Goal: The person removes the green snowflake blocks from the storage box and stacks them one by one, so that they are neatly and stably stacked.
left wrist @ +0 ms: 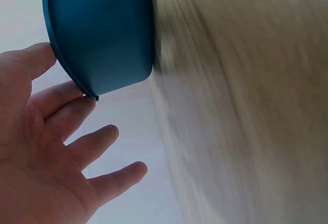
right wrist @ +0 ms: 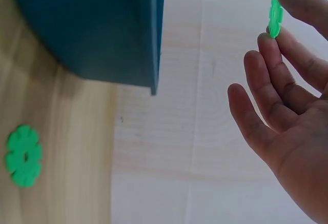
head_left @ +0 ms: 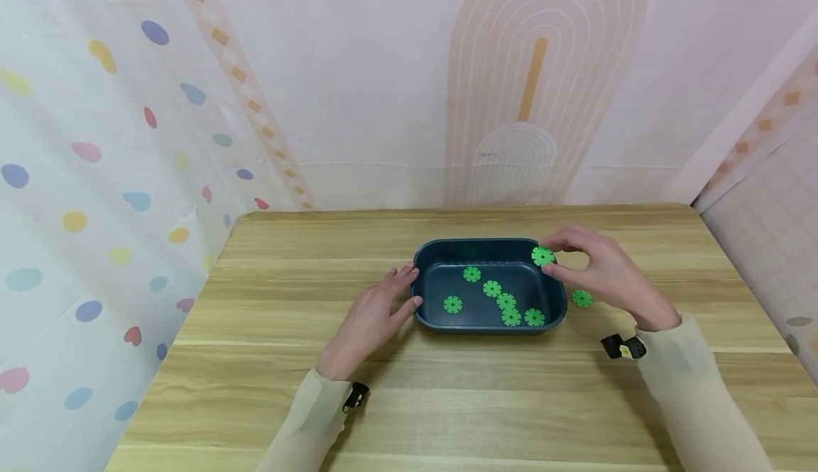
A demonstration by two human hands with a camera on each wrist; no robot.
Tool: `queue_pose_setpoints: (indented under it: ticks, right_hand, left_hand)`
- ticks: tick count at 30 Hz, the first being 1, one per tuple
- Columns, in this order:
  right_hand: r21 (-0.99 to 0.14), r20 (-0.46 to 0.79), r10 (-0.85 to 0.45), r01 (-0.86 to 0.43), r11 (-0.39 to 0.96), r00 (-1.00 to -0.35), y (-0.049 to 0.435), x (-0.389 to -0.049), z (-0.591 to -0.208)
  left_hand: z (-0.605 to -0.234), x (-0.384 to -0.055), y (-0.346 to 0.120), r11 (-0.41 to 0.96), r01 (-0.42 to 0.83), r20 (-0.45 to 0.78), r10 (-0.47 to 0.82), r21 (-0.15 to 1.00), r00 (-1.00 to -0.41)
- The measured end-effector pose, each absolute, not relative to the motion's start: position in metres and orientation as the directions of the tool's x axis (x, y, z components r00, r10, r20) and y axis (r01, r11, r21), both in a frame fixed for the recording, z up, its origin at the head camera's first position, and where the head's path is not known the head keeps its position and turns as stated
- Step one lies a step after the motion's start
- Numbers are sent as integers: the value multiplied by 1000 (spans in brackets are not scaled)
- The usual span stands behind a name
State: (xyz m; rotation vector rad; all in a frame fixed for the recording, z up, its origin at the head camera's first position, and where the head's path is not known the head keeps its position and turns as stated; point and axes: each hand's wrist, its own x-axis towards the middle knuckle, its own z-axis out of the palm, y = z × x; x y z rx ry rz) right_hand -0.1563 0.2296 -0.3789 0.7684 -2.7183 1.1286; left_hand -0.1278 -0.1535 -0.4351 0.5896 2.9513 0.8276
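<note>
A dark blue rectangular tray [head_left: 447, 321] with raised walls stands on the wooden table. Several flat green notched discs, snowflake-shaped building pieces [head_left: 452, 304], lie spread over its floor. My right hand [head_left: 601, 266] pinches one green notched disc [right wrist: 275, 16] between thumb and fingertips, above the tray's right end. At the tray's left end, my left hand [head_left: 371, 316] touches the rim with thumb and fingertips; in the left wrist view its other fingers are spread out. Another green notched disc [head_left: 581, 298] lies on the table just right of the tray, below the right hand.
The wooden table [head_left: 287, 316] reaches out on all sides of the tray. Behind it hangs a pale patterned curtain [head_left: 371, 89], and a dotted one [head_left: 115, 195] hangs at the left. Each sleeve carries a small black wrist device [head_left: 623, 347].
</note>
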Motion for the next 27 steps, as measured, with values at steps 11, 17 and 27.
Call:
queue_pose_setpoints:
  ticks: [11, 17, 27]
  right_hand:
    - [-601, 294, -383, -481, 638, -876, 248, -146, -389]
    - [-575, 310, -367, -480, 662, -877, 258, -143, -395]
    - [-562, 274, -368, -459, 688, -888, 272, -140, -403]
  left_hand:
    - [-435, -126, -153, 794, 335, 65, 352, 508, -934]
    - [-434, -126, -152, 792, 329, 53, 353, 514, -934]
    - [-434, -126, -152, 789, 325, 56, 349, 521, -936]
